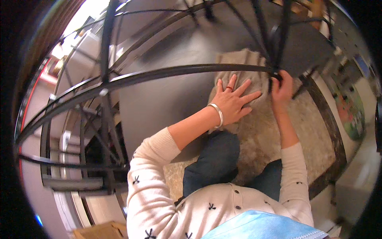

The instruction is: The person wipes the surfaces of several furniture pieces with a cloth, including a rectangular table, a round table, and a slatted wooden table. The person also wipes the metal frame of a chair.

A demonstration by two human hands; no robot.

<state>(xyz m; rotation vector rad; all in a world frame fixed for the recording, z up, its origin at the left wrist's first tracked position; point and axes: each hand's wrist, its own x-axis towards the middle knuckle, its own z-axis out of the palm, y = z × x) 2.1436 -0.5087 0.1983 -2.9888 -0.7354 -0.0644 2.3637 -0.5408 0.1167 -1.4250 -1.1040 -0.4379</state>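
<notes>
My left hand lies palm down with its fingers spread on a beige ribbed knit cloth. The cloth rests over the near edge of a dark table and hangs down towards the floor. Above the tabletop stretches a black bar frame, with one long rail crossing over the cloth just beyond my left fingertips. My right hand has its fingers closed around the black frame near a joint at the rail's right end. Part of that grip is hidden behind my fingers.
More black bars rise and cross at the left and top. A mottled tan floor with a dark border strip lies below on the right. A cardboard box stands at bottom left. My knees are close to the table edge.
</notes>
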